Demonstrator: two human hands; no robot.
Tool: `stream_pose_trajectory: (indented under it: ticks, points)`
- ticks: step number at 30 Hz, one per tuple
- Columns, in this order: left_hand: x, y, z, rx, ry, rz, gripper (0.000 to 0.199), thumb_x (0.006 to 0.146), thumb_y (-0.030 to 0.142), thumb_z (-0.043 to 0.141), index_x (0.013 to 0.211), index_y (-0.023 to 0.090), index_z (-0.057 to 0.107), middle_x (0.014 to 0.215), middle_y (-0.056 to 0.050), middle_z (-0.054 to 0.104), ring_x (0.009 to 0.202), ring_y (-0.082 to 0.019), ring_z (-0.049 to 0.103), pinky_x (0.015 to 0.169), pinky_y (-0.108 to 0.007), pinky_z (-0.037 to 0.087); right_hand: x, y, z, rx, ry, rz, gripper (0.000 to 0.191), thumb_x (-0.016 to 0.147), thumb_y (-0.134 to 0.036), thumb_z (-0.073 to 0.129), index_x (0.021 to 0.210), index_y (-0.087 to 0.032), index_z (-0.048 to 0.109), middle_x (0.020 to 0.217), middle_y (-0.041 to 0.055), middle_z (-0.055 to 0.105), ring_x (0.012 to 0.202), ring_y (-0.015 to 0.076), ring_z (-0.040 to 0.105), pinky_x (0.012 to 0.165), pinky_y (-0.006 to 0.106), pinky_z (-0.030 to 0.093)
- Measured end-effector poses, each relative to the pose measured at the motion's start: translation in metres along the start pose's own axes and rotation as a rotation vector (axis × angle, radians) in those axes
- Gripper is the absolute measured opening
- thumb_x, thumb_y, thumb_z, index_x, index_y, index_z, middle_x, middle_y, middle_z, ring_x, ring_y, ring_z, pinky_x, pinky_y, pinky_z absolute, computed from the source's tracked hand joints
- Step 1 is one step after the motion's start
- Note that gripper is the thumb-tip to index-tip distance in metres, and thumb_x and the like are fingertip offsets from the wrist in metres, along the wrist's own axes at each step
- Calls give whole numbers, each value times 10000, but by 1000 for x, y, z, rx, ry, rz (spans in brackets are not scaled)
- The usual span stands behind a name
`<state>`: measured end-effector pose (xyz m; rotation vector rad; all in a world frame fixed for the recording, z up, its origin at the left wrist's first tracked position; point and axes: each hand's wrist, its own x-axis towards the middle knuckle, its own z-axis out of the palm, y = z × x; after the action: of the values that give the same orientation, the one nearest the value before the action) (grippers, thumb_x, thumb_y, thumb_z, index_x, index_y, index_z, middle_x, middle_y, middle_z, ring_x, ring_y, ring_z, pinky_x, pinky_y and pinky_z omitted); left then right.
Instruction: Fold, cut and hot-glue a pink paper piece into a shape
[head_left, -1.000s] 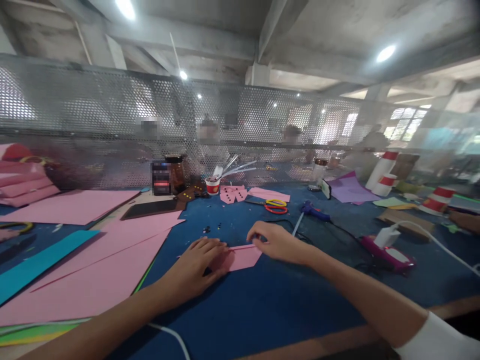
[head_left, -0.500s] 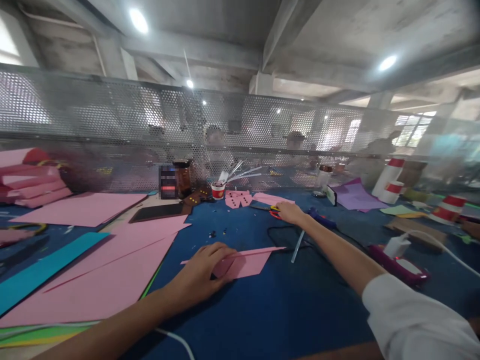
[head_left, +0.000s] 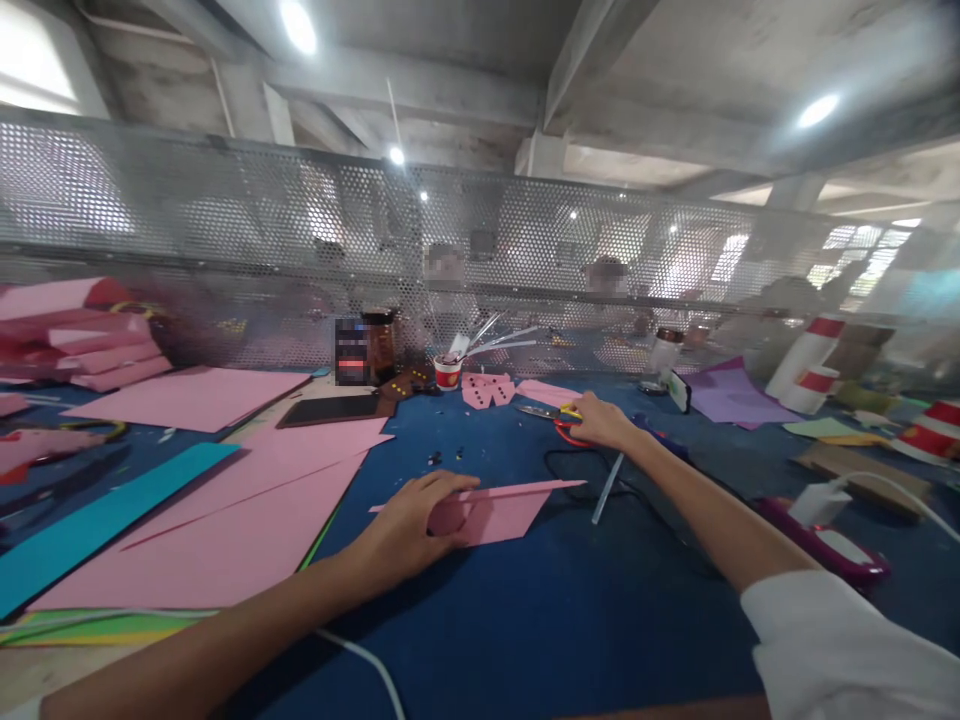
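My left hand (head_left: 420,515) is closed on a folded piece of pink paper (head_left: 510,512), thumb in front and fingers behind, over the blue tabletop (head_left: 585,620). Farther out, my right hand (head_left: 604,422) grips the red and yellow handles of a pair of scissors (head_left: 541,411), whose blades point left. Just beyond the blades lie a pink cut-out with black dots (head_left: 489,389) and another pink paper strip (head_left: 544,391). Near my right forearm rests a clear glue stick (head_left: 607,490), beside a black cable.
Pink sheets (head_left: 225,520) and a teal strip (head_left: 112,525) cover the left side. A dark tablet (head_left: 328,410) and a red paper cup (head_left: 448,373) holding clear sticks stand behind. To the right are a purple power strip (head_left: 825,540) and purple paper (head_left: 739,393). A perforated metal screen (head_left: 517,230) closes the back.
My right hand has lifted the scissors slightly at the handles. My left hand has raised and tilted the folded pink paper a little. The whole view has shifted slightly.
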<state>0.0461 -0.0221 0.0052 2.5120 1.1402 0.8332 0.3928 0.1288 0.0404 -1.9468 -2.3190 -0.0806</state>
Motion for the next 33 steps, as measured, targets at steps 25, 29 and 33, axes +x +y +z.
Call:
stream_pose_trajectory:
  ticks: [25,29,33]
  points:
    - [9,5,-22,-1039,140,-527,386,676,285,859,1010,167,706,946,-43,726,793,-150,661,724,-238,522,-115,-109,-16,1108,12,-65,389,788,-528,704,871,-189,533,666,-24,579,582,131,548,566,258,420]
    - [7,11,-16,-1126,59,-530,376,673,270,867,998,173,706,923,-35,734,770,-146,669,717,-240,522,-125,-120,-19,1187,-36,-116,396,772,-511,730,846,-193,506,681,-40,546,590,126,543,575,256,415]
    - [6,16,-15,-1103,-2,-510,356,672,257,868,980,173,709,904,-29,743,779,-150,673,729,-238,515,-133,-126,-26,1228,-4,-123,397,761,-472,757,837,-197,480,691,-46,525,607,121,523,576,249,397]
